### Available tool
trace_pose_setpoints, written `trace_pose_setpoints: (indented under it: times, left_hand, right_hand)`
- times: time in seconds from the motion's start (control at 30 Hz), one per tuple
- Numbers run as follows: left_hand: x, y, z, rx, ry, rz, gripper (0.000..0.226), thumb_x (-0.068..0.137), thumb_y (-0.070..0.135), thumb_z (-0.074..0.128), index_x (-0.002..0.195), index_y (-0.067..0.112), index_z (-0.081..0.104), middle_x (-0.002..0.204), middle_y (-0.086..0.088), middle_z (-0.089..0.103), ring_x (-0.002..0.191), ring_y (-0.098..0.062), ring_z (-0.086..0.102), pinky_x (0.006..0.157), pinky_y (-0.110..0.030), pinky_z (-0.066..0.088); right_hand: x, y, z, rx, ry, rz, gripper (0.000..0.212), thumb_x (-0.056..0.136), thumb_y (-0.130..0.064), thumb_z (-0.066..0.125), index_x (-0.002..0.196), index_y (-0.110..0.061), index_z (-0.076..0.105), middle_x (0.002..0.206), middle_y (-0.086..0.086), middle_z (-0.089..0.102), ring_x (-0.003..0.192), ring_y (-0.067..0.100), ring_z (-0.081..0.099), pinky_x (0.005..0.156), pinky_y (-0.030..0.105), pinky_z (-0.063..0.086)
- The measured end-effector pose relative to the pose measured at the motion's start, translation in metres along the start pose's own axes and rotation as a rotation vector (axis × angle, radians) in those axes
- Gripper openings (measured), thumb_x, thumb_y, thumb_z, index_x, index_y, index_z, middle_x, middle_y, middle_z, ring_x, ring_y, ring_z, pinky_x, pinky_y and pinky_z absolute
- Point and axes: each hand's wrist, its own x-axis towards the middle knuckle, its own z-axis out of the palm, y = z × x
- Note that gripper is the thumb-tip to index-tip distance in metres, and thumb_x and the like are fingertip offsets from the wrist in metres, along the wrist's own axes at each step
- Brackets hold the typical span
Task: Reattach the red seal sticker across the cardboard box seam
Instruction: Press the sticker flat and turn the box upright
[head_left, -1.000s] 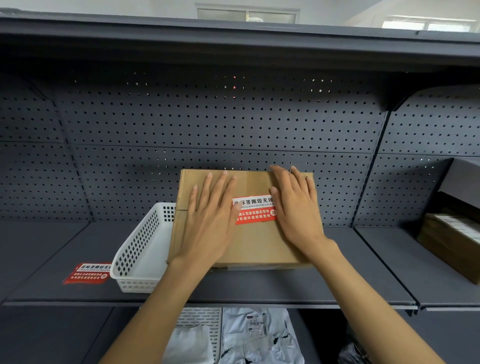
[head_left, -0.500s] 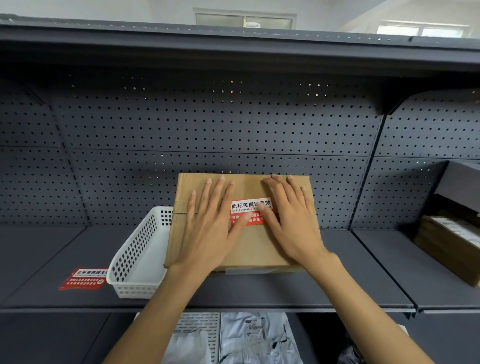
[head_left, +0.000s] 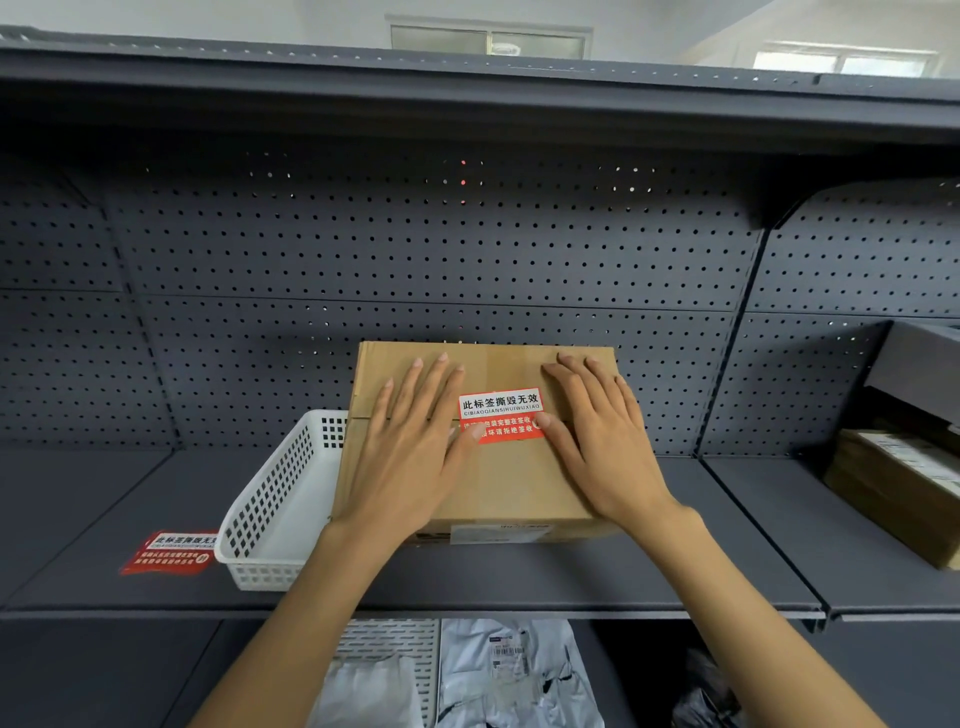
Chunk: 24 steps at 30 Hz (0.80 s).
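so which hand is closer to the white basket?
Left. The left hand lies flat on the cardboard box near its basket-side edge, right beside the white basket. The right hand rests on the box's far side, beyond the red sticker.

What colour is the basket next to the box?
White, a plastic lattice basket; the head view shows it.

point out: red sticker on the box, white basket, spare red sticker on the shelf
red sticker on the box (head_left: 500, 414): head view, white title band.
white basket (head_left: 270, 506): head view, perforated right side wall.
spare red sticker (head_left: 169, 553): head view, centre of its face, flat on the shelf left of the basket.
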Motion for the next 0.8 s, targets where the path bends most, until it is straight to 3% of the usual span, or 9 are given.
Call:
trace_pose_setpoints:
  times: [0.13, 0.33, 0.47, 0.53, 0.63, 0.7, 0.8]
  left_hand:
    - [-0.001, 0.001, 0.001, -0.010, -0.005, -0.009, 0.063, 0.101, 0.052, 0.018, 0.154, 0.019, 0.015, 0.163, 0.000, 0.011, 0.150, -0.018, 0.002, 0.121, -0.042, 0.006]
    - [-0.001, 0.002, 0.001, -0.026, -0.011, -0.013, 0.064, 0.100, 0.053, 0.015, 0.155, 0.020, 0.012, 0.163, 0.001, 0.008, 0.150, -0.017, -0.001, 0.121, -0.042, 0.004]
    - [-0.001, 0.000, -0.002, -0.031, -0.001, -0.034, 0.062, 0.100, 0.054, 0.017, 0.153, 0.022, 0.022, 0.162, 0.003, 0.017, 0.150, -0.017, 0.005, 0.120, -0.047, 0.002]
    - [-0.002, -0.005, -0.005, -0.045, 0.031, -0.109, 0.056, 0.099, 0.054, 0.024, 0.146, 0.026, 0.039, 0.157, 0.004, 0.032, 0.148, -0.020, 0.018, 0.117, -0.058, 0.005]
    - [-0.005, -0.015, -0.009, -0.137, 0.008, -0.226, 0.055, 0.096, 0.060, 0.028, 0.137, 0.032, 0.051, 0.151, 0.006, 0.041, 0.144, -0.025, 0.026, 0.110, -0.066, 0.021]
    - [-0.006, -0.015, -0.013, -0.225, -0.057, -0.259, 0.064, 0.090, 0.068, 0.023, 0.137, 0.034, 0.050, 0.152, 0.007, 0.039, 0.145, -0.027, 0.020, 0.104, -0.063, 0.036]
    - [-0.002, -0.012, -0.015, -0.223, -0.087, -0.271, 0.067, 0.087, 0.069, 0.021, 0.139, 0.036, 0.048, 0.153, 0.009, 0.038, 0.147, -0.025, 0.016, 0.100, -0.057, 0.039]
  right_hand:
    - [-0.002, 0.000, -0.001, 0.005, -0.001, 0.001, 0.053, 0.100, -0.048, 0.031, 0.148, -0.025, 0.035, 0.160, -0.006, 0.030, 0.152, 0.017, 0.016, 0.124, 0.038, 0.008]
    - [-0.002, -0.004, -0.003, 0.027, -0.015, 0.012, 0.059, 0.097, -0.055, 0.027, 0.149, -0.027, 0.033, 0.160, -0.007, 0.030, 0.152, 0.017, 0.014, 0.124, 0.040, 0.008]
    - [-0.001, -0.009, -0.004, 0.069, -0.059, 0.079, 0.058, 0.097, -0.057, 0.028, 0.149, -0.030, 0.030, 0.161, -0.012, 0.024, 0.152, 0.013, 0.007, 0.122, 0.054, 0.007]
    - [0.001, -0.007, -0.004, 0.105, -0.088, 0.127, 0.057, 0.098, -0.056, 0.028, 0.149, -0.031, 0.030, 0.162, -0.014, 0.022, 0.153, 0.012, 0.005, 0.121, 0.056, 0.014]
    - [0.003, -0.002, -0.006, 0.164, -0.128, 0.173, 0.054, 0.097, -0.056, 0.028, 0.144, -0.030, 0.035, 0.158, -0.014, 0.029, 0.152, 0.012, 0.011, 0.109, 0.056, 0.038]
    - [0.004, -0.002, -0.005, 0.160, -0.180, 0.190, 0.053, 0.096, -0.057, 0.029, 0.141, -0.029, 0.036, 0.154, -0.015, 0.034, 0.150, 0.012, 0.013, 0.098, 0.057, 0.047]
    - [0.006, -0.005, -0.003, 0.132, -0.215, 0.202, 0.053, 0.095, -0.059, 0.031, 0.139, -0.031, 0.037, 0.153, -0.015, 0.035, 0.151, 0.013, 0.013, 0.093, 0.057, 0.048]
